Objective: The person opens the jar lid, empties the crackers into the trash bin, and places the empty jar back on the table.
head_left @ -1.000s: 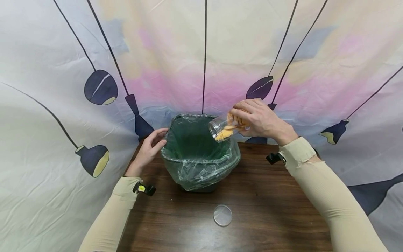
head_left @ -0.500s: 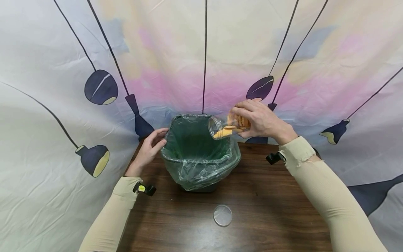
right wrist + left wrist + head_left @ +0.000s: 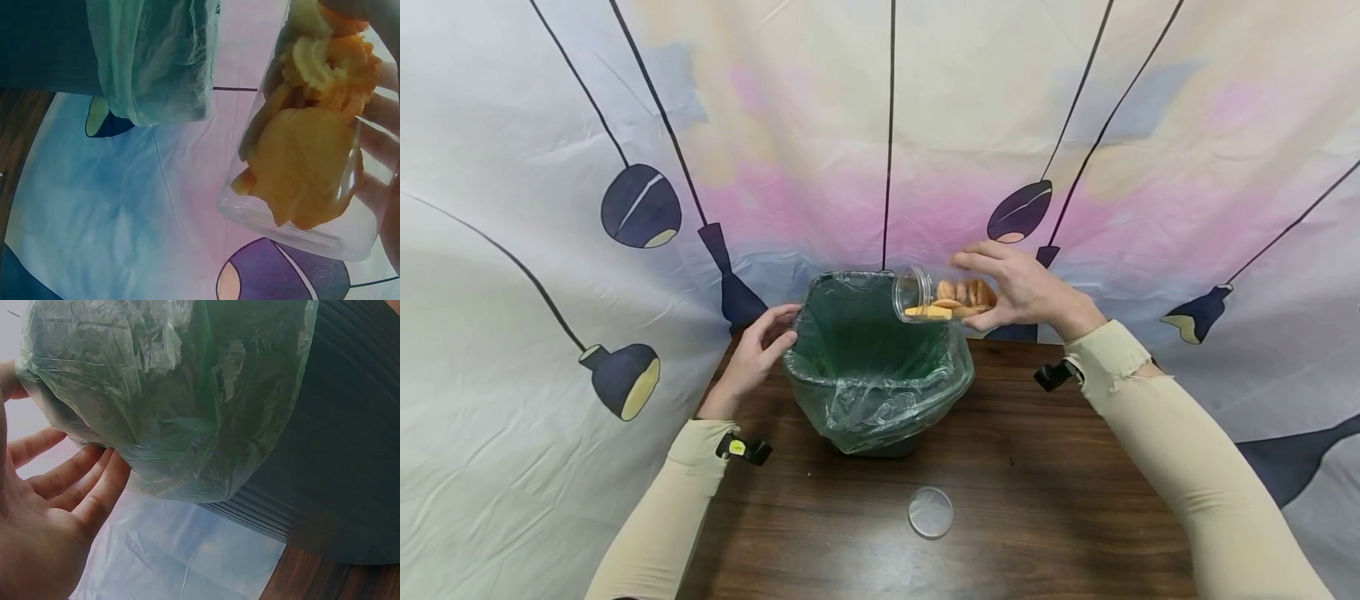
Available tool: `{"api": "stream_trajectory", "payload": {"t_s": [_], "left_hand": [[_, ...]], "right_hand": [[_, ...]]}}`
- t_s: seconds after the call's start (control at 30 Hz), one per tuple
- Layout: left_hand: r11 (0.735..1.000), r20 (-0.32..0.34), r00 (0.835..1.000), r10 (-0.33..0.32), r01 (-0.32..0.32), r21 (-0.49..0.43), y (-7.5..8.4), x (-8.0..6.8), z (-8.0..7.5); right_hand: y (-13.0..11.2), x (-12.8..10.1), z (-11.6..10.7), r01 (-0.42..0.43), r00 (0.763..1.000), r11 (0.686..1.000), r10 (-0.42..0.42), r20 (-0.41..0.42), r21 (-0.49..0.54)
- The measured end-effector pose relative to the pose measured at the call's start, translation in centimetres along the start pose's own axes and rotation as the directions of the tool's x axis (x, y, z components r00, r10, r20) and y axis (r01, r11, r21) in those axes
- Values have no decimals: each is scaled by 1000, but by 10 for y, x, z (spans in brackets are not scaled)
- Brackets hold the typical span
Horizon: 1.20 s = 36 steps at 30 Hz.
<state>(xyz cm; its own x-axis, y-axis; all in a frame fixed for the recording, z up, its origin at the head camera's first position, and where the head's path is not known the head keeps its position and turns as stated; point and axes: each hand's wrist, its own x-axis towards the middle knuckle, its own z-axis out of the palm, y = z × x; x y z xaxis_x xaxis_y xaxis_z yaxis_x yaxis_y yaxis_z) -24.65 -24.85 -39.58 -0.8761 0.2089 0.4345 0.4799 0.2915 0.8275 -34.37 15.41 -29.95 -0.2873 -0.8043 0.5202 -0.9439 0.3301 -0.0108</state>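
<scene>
The jar (image 3: 942, 295) has levelled out since the earlier frame; the right hand (image 3: 1026, 287) grips it over the bin (image 3: 880, 392), snacks (image 3: 312, 156) still inside, none tipped out; the left hand (image 3: 758, 350), fingers relaxed, touches the bin's rim.

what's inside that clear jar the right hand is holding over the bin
Orange-yellow cookies or crackers fill the clear jar, tipped sideways in the right hand over the bin. The fingers cover its far end.

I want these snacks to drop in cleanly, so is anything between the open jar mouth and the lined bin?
Nothing visible. The jar in the right hand lies tilted over the bin's far right corner, its lid off on the table, the liner open.
</scene>
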Motion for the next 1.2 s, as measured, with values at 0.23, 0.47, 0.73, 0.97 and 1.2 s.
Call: {"api": "stream_trajectory", "payload": {"t_s": [0.23, 0.47, 0.73, 0.97, 1.2], "left_hand": [[1000, 2, 1000, 8, -8, -3, 0, 1, 0], [1000, 2, 1000, -3, 3, -11, 1, 0, 1], [1000, 4, 1000, 4, -4, -10, 2, 0, 2], [1000, 4, 1000, -1, 1, 0, 0, 0, 3], [1000, 1, 1000, -6, 6, 0, 2, 1, 3]], "right_hand": [[-1, -1, -1, -94, 994, 993, 90, 62, 65], [2, -2, -4, -139, 987, 974, 122, 101, 181], [9, -5, -5, -193, 976, 930, 149, 160, 313], [10, -2, -9, -260, 949, 901, 173, 263, 346], [17, -1, -12, -332, 913, 867, 198, 356, 371]]}}
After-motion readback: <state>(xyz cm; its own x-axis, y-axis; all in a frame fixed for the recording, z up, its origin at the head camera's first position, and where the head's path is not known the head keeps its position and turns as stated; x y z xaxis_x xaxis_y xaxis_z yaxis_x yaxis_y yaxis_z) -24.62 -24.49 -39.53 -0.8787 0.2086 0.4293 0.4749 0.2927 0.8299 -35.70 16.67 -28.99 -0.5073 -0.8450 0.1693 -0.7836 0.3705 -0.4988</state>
